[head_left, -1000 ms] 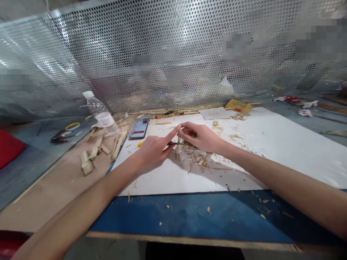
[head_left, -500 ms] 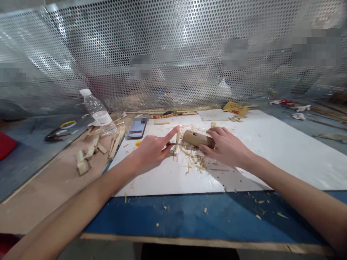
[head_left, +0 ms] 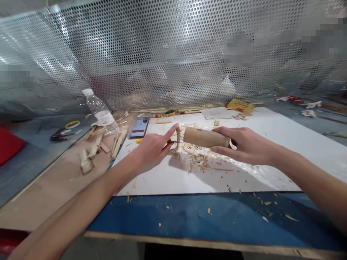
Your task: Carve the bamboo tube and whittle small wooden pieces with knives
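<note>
Rightward of its earlier spot, the wooden cylinder [head_left: 205, 137] now sits gripped near one end by the curled fingers of the right hand [head_left: 246, 146], raised above the white sheet [head_left: 260, 177]. The left hand [head_left: 153, 151] pinches a small blade [head_left: 171, 142], forefinger extended beside a thin stick [head_left: 178, 138]. Many shavings [head_left: 196, 159] already lie below; the cylinder looks whole and rounded, with no cut visible from here.

Left hand [head_left: 153, 150], index finger extended, right hand [head_left: 249, 146], fingers curled, grip seemingly closed
</note>
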`<state>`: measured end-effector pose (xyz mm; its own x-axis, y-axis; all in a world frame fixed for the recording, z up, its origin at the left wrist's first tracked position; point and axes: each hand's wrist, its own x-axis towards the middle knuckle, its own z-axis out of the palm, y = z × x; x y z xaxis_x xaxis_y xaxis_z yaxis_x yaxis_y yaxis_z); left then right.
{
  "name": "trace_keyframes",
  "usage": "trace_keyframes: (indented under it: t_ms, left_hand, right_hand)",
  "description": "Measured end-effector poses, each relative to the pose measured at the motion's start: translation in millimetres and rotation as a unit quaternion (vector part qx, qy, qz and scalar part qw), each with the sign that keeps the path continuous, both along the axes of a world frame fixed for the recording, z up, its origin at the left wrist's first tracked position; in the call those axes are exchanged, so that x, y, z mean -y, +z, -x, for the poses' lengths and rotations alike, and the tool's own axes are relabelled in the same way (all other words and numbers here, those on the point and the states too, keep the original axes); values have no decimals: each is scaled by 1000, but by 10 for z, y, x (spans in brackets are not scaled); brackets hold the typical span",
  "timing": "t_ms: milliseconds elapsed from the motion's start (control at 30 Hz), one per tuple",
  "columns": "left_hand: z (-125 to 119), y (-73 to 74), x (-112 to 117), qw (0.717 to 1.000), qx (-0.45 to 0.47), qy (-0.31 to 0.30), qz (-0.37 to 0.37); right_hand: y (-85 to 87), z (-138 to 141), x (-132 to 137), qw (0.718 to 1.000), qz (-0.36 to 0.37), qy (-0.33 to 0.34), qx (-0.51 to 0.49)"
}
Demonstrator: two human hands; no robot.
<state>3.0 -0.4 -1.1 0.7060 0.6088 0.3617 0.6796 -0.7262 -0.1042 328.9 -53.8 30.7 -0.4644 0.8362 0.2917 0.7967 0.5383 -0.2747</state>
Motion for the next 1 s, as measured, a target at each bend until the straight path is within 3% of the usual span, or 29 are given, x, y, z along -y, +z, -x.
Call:
trace_keyframes:
  t_ms: [300,433,733,867,1000]
  left_hand:
    - [-32,-11,2,1000,0,5,5]
    - [-57,8,25,999,25,-7,19]
    - [-93,52,81,998,36,12,45]
    - [-72,34,43,999,12,18,37]
    - [-60,12,9,999,-18,26,9]
  right_hand:
    - [-267,187,21,996,-79,22,25]
    - [-246,166,0,997,-63,8,-33]
    - [-302,184,-28,999,-29,-29,-34]
    - [-309,231,-3,996,4,-64,58]
    - [-279,241,26,997,-62,-40,36]
